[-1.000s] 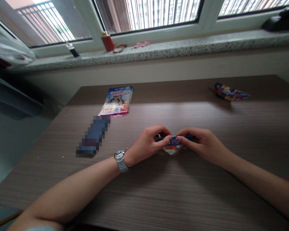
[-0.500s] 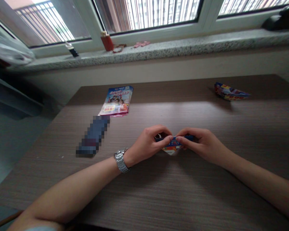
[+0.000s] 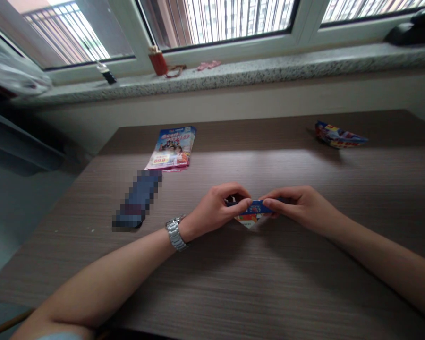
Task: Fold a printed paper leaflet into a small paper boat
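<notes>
"Two bare hands, as the head view has it. What's between them?"

"One small piece of folded paper (image 3: 257, 208). A glossy blue band with lettering too blurred to read runs along its top, then comes a patch of orange and red, and below that a white tip with a line of tiny dark print."

"Which way does the tip point?"

"Toward the near edge of the table (image 3: 212, 293). The paper sits about midway between the far edge and the near one. Whether it touches the wood, I can't tell."

"And the fingers?"

"The left hand (image 3: 216, 210), with a metal watch (image 3: 176, 233) at its wrist, pinches the left part, thumb on the near face. The right hand (image 3: 306, 208) pinches the right part the same way. Both sets of fingertips behind the paper are mostly hidden."

"Anything else on the table?"

"Several leaflets (image 3: 173, 148), stacked near the far edge toward the far left corner, bright with blue and pink. Nearer the left edge lies a dark oblong (image 3: 136, 200), masked into blocks. Toward the far right corner rests a pointed paper shape (image 3: 340, 136), printed in blue, yellow and red, close to the far edge."
</notes>
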`<control>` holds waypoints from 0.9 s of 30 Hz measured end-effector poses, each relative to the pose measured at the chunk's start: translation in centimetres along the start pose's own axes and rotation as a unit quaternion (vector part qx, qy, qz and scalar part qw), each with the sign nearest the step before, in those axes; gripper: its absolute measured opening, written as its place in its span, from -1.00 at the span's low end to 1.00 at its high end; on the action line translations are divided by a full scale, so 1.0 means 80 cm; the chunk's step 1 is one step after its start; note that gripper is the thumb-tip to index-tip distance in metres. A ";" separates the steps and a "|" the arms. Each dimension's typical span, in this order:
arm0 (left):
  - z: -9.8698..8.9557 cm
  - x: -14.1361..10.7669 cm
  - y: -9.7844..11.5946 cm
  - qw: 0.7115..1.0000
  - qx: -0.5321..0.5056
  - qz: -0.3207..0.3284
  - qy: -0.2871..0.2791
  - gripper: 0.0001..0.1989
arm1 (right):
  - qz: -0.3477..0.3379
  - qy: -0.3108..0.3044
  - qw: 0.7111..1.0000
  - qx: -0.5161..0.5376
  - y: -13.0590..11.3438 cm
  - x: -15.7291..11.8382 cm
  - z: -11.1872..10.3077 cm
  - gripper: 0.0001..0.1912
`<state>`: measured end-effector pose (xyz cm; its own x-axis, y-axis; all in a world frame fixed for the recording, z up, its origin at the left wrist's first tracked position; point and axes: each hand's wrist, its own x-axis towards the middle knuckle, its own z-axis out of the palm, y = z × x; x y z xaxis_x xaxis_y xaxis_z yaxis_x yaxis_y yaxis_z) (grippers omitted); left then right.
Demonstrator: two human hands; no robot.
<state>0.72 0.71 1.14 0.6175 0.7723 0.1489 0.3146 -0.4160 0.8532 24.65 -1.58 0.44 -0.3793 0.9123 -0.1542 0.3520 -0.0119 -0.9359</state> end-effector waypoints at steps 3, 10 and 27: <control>-0.003 0.001 -0.004 1.000 0.007 -0.003 0.007 -0.81 | 0.009 0.004 1.000 -0.007 0.004 0.002 -0.008 -0.64; -0.005 0.001 -0.009 1.000 0.002 -0.008 0.005 -0.79 | 0.010 -0.018 1.000 0.017 0.011 0.003 -0.015 -0.59; -0.004 -0.001 -0.008 1.000 -0.008 -0.019 0.015 -0.77 | -0.019 0.037 0.999 0.014 0.001 -0.005 0.000 -0.69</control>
<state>0.28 1.09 0.74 0.5834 0.8017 0.1299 0.3260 -0.3776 0.8667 24.81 -1.93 0.46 -0.3267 0.9403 -0.0949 0.3141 0.0133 -0.9493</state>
